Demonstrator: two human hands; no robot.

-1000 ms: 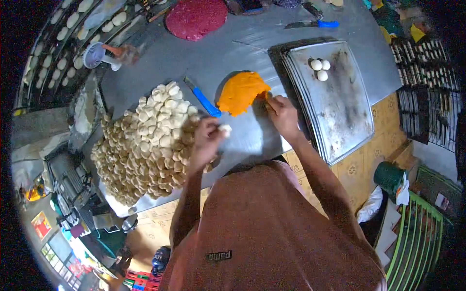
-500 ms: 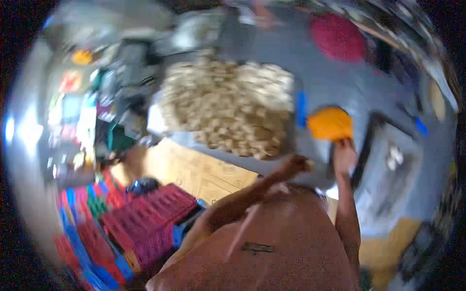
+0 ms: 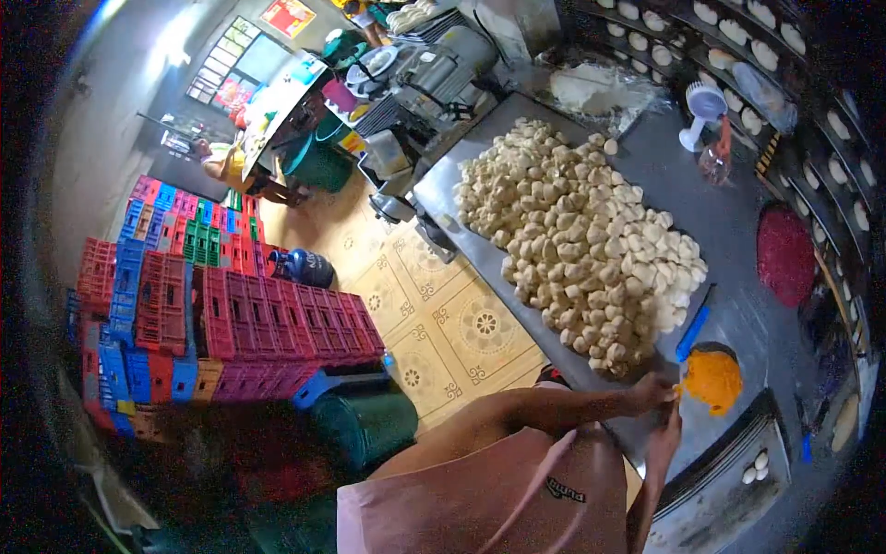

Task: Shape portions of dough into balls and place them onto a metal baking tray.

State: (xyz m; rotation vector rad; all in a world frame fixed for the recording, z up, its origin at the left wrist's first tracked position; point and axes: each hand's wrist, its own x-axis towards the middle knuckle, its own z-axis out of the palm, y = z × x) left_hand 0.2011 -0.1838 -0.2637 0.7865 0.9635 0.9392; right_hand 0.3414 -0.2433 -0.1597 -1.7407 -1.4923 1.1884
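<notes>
My left hand (image 3: pixel 652 393) and my right hand (image 3: pixel 664 430) meet at the table's near edge. The left is closed; a pale dough piece showed at its fingertips half a second ago, and fingers hide it now. The right hand's fingers are pressed together just below, with a bit of orange between the hands. Right beside them lies an orange mound of filling (image 3: pixel 712 380) in a dark round dish. A blue-handled tool (image 3: pixel 694 332) rests against that dish. Beyond my left hand spreads a big heap of pale dough balls (image 3: pixel 572 240) on the metal table (image 3: pixel 554 355).
A tray (image 3: pixel 711 503) holding a few white dough balls (image 3: pixel 757 466) sits at the near right. Further off are a maroon mound (image 3: pixel 786 254), a white scale (image 3: pixel 706 103) and racks of dough (image 3: pixel 738 37). Stacked crates (image 3: pixel 277 319) and a green bin (image 3: pixel 365 425) stand left.
My right hand has left the orange filling and come to my left hand. The view has swung left, so the table now appears farther right.
</notes>
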